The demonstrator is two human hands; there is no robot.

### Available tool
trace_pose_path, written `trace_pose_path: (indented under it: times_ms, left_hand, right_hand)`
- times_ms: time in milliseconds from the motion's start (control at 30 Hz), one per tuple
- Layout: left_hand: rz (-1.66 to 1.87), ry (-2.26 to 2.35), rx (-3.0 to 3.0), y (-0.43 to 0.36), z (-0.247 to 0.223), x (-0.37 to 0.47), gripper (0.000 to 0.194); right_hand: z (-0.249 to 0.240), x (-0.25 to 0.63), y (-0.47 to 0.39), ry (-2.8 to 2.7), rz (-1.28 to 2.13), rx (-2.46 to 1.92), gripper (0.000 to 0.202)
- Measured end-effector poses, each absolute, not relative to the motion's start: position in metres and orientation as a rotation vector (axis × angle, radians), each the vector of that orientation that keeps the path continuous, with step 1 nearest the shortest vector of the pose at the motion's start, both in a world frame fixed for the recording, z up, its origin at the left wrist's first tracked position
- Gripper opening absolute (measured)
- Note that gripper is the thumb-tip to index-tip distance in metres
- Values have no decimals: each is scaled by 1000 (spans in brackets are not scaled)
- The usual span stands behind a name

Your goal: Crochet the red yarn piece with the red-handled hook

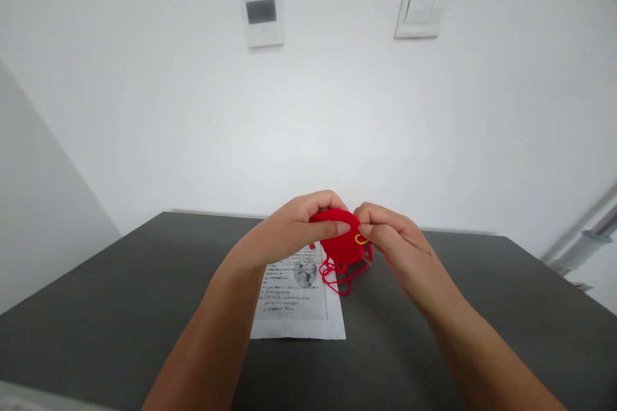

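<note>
A rounded red piece [340, 247], which looks knitted or crocheted, is held up over the table. My left hand [308, 218] is closed around its left side, thumb across the front and fingers behind. At its right edge, my right hand [390, 231] pinches a small yellow stitch marker [360, 239] between thumb and forefinger, touching the red piece. Loose red yarn [337, 279] hangs in loops below and lies partly over a printed sheet. The right hand's other fingers are partly hidden behind the red piece.
The printed paper sheet [299, 327] lies on the dark grey table [120, 308] beneath my hands. A white wall [193, 109] rises behind the table, carrying a control panel [263, 19] and a light switch [425, 8]. A pipe [592, 237] stands at the right.
</note>
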State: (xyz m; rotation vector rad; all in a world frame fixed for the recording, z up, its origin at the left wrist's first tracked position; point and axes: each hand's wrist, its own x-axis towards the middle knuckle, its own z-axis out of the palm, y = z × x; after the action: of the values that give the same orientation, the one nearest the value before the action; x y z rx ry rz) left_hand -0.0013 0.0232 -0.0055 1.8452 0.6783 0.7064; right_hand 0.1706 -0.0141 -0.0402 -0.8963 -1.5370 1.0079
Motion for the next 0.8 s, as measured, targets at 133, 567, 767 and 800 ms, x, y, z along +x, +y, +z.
trace_pose_path:
  times_ms: [133, 567, 767, 800]
  left_hand:
    - [759, 674, 1808, 26, -9, -3, 26]
    - [776, 635, 1759, 27, -13, -3, 19]
    - [733, 645, 1773, 29, -12, -4, 20]
    - [733, 652, 1782, 29, -12, -4, 21]
  right_hand:
    - [-44, 172, -12, -1504, 1035, -831, 19]
    - [-43, 172, -13, -1569, 1029, -809, 16]
    - [-45, 172, -13, -1573, 1031, -789, 16]
    - [-45, 172, -13, -1573, 1033, -791, 15]
